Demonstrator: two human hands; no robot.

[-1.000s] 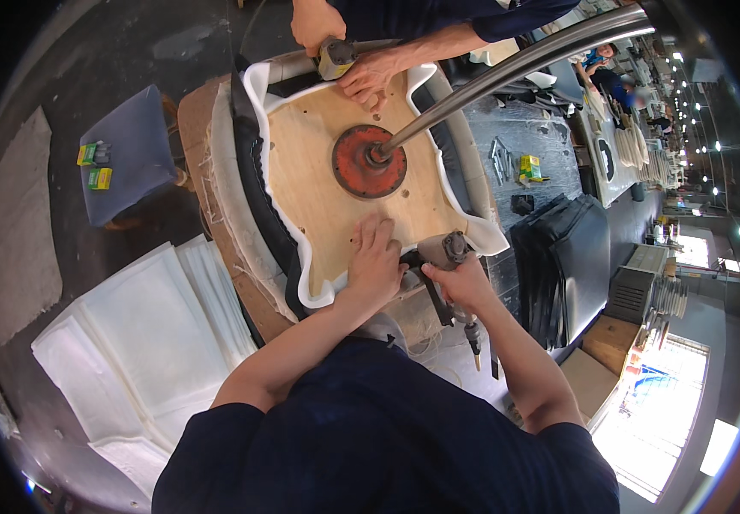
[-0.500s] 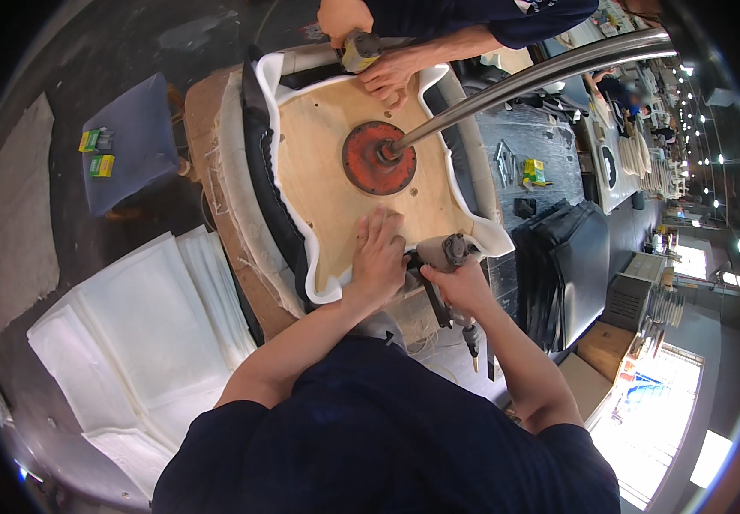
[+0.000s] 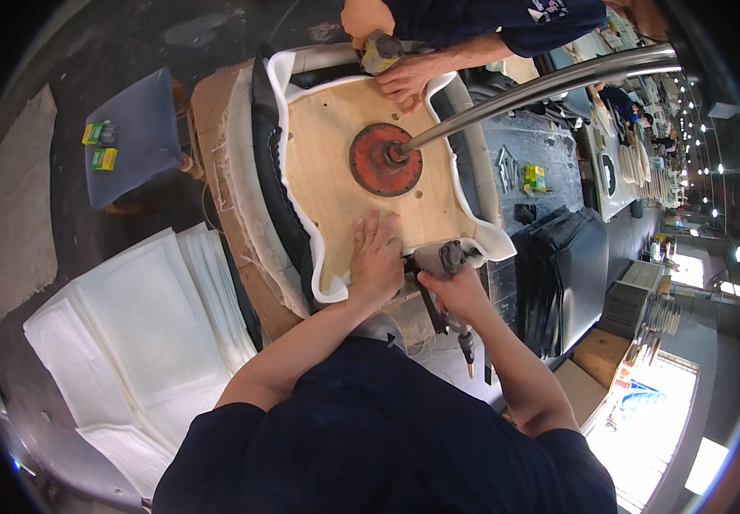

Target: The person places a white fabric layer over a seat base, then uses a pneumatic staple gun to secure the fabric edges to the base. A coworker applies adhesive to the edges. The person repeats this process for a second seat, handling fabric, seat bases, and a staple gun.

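Observation:
My left hand (image 3: 377,261) lies with outstretched fingers on the near edge of a plywood seat panel (image 3: 327,167). White padding (image 3: 329,297) and black cover material (image 3: 267,141) edge the panel. Gripped in my right hand (image 3: 462,295) is an air staple gun (image 3: 438,259), its head at the panel's near edge, right beside my left hand. A round red metal plate (image 3: 370,176) presses on the panel's middle, joined to a shiny metal pole (image 3: 550,79). Across from me, a co-worker's hand (image 3: 404,84) rests on the far edge while the other holds a yellow-and-grey staple gun (image 3: 380,53).
Stacked white sheets (image 3: 143,317) lie at the left, below a stool (image 3: 143,128) bearing small green-and-yellow boxes (image 3: 104,159). At the right are a pile of black covers (image 3: 571,265) and another small box (image 3: 534,178). An air hose fitting (image 3: 467,347) hangs under my staple gun.
The panel and red plate appear slightly further right in view, as do the co-worker's hands. My staple gun sits a touch lower at the near edge. My left hand stays on the panel.

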